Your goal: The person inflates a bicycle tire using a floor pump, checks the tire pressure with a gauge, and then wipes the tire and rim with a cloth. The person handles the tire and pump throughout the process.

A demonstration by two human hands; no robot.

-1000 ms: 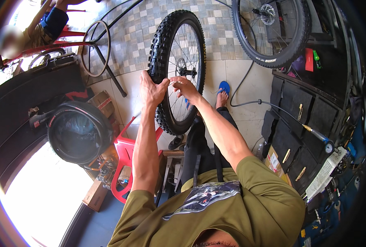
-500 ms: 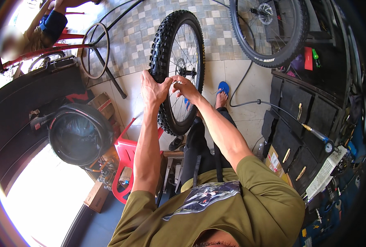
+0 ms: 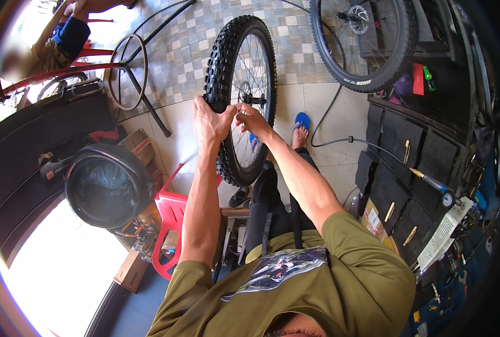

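Note:
A bicycle wheel with a black knobby tyre stands upright in front of me, between my legs and the tiled floor ahead. Its spokes and hub show on the right side. My left hand is wrapped over the near part of the tread, thumb toward the rim. Close beside that thumb, my right hand has its fingers curled and pinched at the rim's inner edge. Whatever lies between those fingertips is hidden.
Another wheel stands at the far right. A black hose with an inflator gauge crosses to a dark cabinet. On the left are a red plastic chair, a spare tyre, a metal stand and a seated person.

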